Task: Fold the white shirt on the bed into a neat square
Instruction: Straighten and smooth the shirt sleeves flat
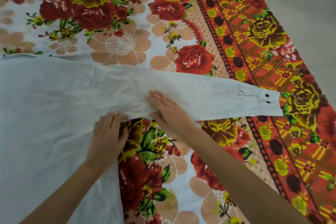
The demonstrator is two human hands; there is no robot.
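Both hands press the white shirt [54,105]: right hand [168,112] flat-fingered, left hand [109,136] seemingly curled.

I see flat, open floral bedsheet [127,29] above the white shirt [45,105] and again below the sleeve [209,96], so a hand could sweep through either stretch. The sleeve lies straight across to the right as a low barrier (only cloth). My left hand [107,136] and right hand [167,111] crowd the underarm.
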